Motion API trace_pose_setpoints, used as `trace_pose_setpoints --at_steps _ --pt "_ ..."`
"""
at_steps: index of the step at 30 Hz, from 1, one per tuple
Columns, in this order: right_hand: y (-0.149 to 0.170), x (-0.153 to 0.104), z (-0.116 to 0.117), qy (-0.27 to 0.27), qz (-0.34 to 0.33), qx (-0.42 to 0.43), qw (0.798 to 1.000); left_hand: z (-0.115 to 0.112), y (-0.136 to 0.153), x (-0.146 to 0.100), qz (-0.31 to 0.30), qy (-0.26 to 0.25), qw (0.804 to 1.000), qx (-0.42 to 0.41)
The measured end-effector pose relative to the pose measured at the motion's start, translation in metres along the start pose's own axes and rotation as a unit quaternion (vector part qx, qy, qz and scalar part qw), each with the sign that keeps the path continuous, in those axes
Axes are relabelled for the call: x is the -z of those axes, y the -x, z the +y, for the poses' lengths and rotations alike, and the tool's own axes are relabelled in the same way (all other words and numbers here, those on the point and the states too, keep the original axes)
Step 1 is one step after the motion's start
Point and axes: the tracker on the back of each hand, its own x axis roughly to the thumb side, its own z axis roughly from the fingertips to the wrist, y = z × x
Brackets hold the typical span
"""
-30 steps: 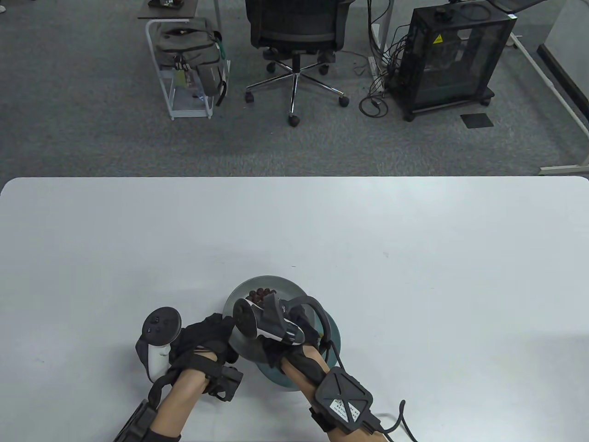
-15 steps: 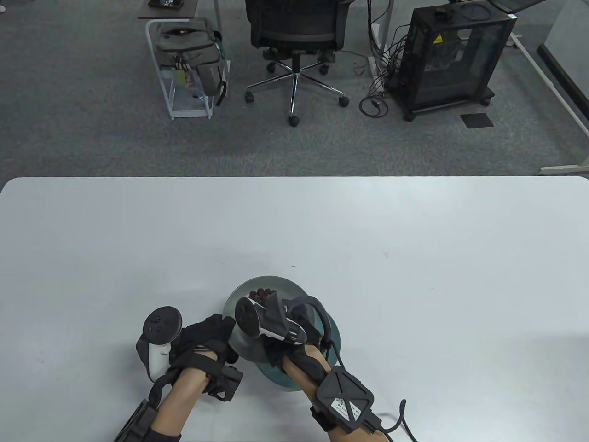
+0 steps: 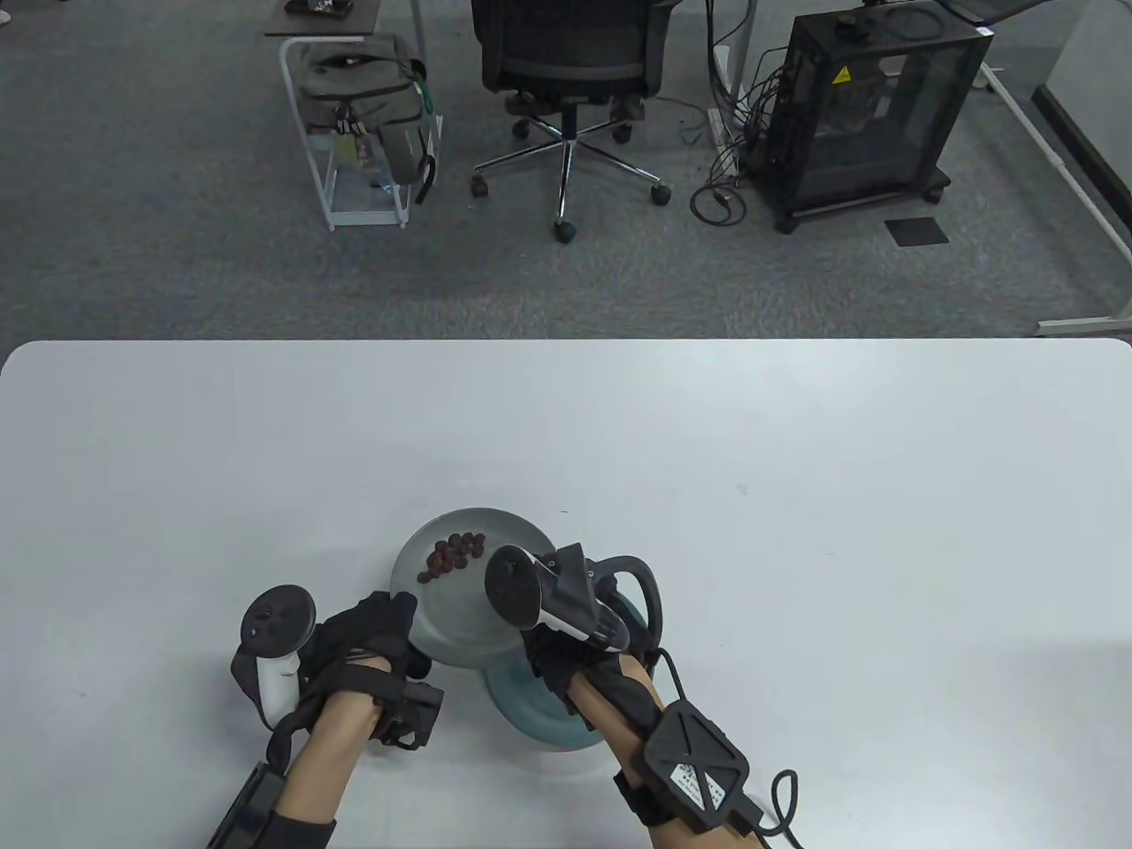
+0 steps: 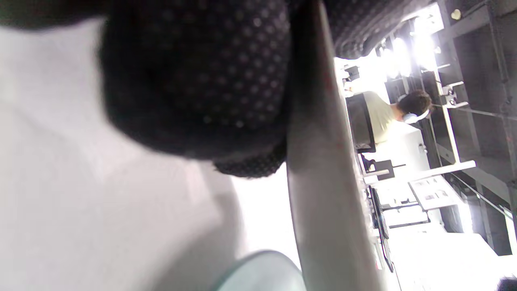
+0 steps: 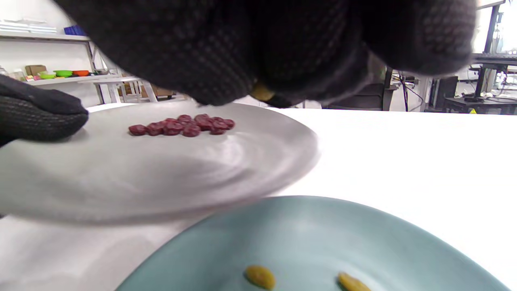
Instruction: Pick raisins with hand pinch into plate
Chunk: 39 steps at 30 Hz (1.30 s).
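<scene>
My left hand (image 3: 371, 632) grips the near-left rim of a grey plate (image 3: 460, 619) and holds it slightly raised, overlapping the far-left edge of a teal plate (image 3: 531, 712). Several dark red raisins (image 3: 453, 555) lie in a cluster on the grey plate's far side. My right hand (image 3: 546, 654) hovers over the teal plate, its fingertips hidden under the tracker in the table view. In the right wrist view its fingertips (image 5: 242, 76) pinch a yellow raisin (image 5: 262, 93). Two yellow raisins (image 5: 260, 277) lie on the teal plate (image 5: 307, 234). The left wrist view shows a gloved finger (image 4: 194, 81) against the grey plate's rim (image 4: 323, 169).
The white table (image 3: 796, 495) stretches wide around the plates. An office chair (image 3: 566, 80), a bag on a rack (image 3: 363, 97) and a black cabinet (image 3: 875, 106) stand on the floor beyond the far edge.
My left hand has drawn the grey plate to the left and farther away, uncovering more of the teal plate. My right hand has shifted a little to the right.
</scene>
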Motion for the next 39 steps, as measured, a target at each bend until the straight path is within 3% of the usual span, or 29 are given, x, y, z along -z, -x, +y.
trace_pose_setpoints --at_steps 11,21,32,39 --pt "0.003 0.002 0.048 -0.077 0.0 -0.008 0.997 0.022 0.004 0.005 0.013 -0.049 0.998 -0.027" --pt "-0.016 0.006 0.08 -0.106 -0.016 -0.056 0.993 0.028 0.004 0.005 0.013 -0.06 0.998 -0.032" --pt "-0.02 0.006 0.083 -0.106 -0.021 -0.056 0.993 0.03 0.005 0.006 0.013 -0.069 0.997 -0.025" --pt "-0.009 0.002 0.066 -0.085 -0.012 -0.036 0.996 0.032 0.005 0.006 0.017 -0.072 0.997 -0.029"
